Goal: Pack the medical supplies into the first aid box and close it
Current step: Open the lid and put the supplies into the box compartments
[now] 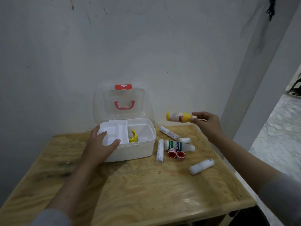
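Note:
A white first aid box (143, 150) stands open on the table, its clear lid (118, 103) with a red handle leaning against the wall. A white inner tray (114, 131) covers the left half; a small yellow carton (133, 136) stands in the right half. My left hand (97, 147) rests on the box's front left corner, fingers apart over the tray's rim. My right hand (206, 123) holds a yellow bottle (178, 117) by its cap, lying sideways in the air to the right of the box.
On the wooden table (138, 190) right of the box lie several rolled white bandages (160, 150), a white bottle with green stripes (177, 145), two red-cored tape rolls (175, 154) and a white tube-shaped container (202, 166). The wall stands close behind; the table's right edge drops to the floor.

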Tool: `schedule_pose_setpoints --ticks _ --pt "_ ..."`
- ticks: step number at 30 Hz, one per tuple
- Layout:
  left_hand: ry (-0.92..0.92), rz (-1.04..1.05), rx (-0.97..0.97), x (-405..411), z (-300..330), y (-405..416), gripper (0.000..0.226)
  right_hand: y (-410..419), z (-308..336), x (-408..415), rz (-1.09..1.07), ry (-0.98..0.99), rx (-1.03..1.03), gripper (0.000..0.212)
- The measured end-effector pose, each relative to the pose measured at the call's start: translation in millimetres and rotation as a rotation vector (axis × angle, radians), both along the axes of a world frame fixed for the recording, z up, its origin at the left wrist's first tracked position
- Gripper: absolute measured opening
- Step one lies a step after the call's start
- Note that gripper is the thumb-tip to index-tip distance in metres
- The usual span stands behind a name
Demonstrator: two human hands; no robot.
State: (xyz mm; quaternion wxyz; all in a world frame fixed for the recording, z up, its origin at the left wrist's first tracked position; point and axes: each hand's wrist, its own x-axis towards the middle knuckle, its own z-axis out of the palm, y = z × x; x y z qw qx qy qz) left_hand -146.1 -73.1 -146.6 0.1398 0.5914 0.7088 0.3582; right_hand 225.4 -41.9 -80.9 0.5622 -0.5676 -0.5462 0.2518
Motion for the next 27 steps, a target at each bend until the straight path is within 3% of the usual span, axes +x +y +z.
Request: schedule_pose_setpoints --ticks 6,16,24,27 --pt "-0.015 -0.026 -0.003 -1.4 0.8 -2.3 0.081 -14.0 33.1 -58.0 0.196 -0.077 0.056 0.021" --pt "0.005 -0.050 0.007 -1.4 3.8 -5.5 0.083 -7.5 15.0 -144.6 0.353 -0.471 -0.006 0.024" --pt "0.034 -0.040 -0.010 -1.0 3.7 -3.6 0.084 -12.9 8.4 -160.2 0.501 -0.604 -0.070 0.021" --pt "0.031 -0.051 -0.013 -2.3 2.8 -3.2 0.084 -15.6 15.6 -143.4 0.458 -0.587 -0.066 0.020"
